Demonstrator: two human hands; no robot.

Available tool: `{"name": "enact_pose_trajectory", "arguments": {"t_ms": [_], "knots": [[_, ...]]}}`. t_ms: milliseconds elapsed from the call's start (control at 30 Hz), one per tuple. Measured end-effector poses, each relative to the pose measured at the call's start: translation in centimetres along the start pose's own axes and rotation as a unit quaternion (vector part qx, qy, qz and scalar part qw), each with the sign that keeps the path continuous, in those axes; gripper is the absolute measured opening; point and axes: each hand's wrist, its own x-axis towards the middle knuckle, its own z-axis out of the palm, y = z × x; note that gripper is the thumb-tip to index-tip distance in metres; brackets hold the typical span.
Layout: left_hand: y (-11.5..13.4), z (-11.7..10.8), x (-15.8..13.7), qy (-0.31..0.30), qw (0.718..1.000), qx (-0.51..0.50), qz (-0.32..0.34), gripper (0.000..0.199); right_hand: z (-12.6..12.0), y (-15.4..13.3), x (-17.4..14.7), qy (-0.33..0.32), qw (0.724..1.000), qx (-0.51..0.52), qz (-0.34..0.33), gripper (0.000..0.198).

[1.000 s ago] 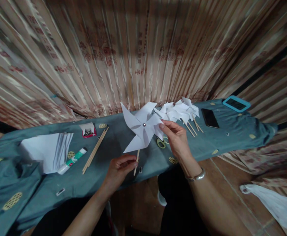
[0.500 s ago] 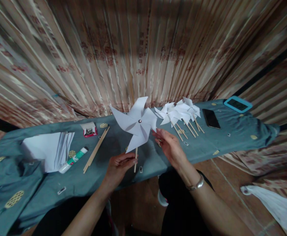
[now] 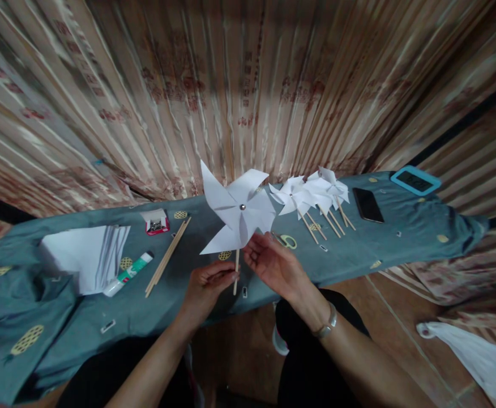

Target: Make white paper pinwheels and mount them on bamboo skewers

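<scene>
A white paper pinwheel (image 3: 226,211) stands upright in front of me, a silver pin at its centre. My left hand (image 3: 208,286) is pinched round its wooden stick below the blades. My right hand (image 3: 276,263), a silver bracelet at the wrist, is just under the lower right blade, fingers loosely bent and holding nothing. Whether its fingertips touch the paper I cannot tell. Behind the right hand lie scissors (image 3: 289,242), partly hidden. Several finished pinwheels (image 3: 296,197) lie in a row to the right, their sticks pointing toward me.
On the green cloth-covered table (image 3: 205,317) to the left are paper sheets (image 3: 73,258), a glue stick (image 3: 128,275), wooden sticks (image 3: 167,258) and a red box of pins (image 3: 157,225). At right lie a phone (image 3: 368,205) and a blue-framed clock (image 3: 415,180). A curtain (image 3: 239,85) hangs behind.
The pinwheel's blades have turned about the pin. My right hand has moved left and down from the right-hand blade, uncovering more of the scissors. My left hand keeps its grip.
</scene>
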Motion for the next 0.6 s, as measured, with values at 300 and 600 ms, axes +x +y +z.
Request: {"name": "enact_pose_trajectory", "arguments": {"t_ms": [300, 600], "knots": [[0.0, -0.3, 0.0, 0.02, 1.0, 0.013, 0.01, 0.023, -0.2, 0.9, 0.6, 0.022, 1.0, -0.005, 0.019, 0.031], [0.3, -0.6, 0.0, 0.044, 0.999, -0.003, 0.009, 0.028, -1.0, -0.9, 0.1, 0.058, 0.998, -0.025, 0.022, 0.036]]}}
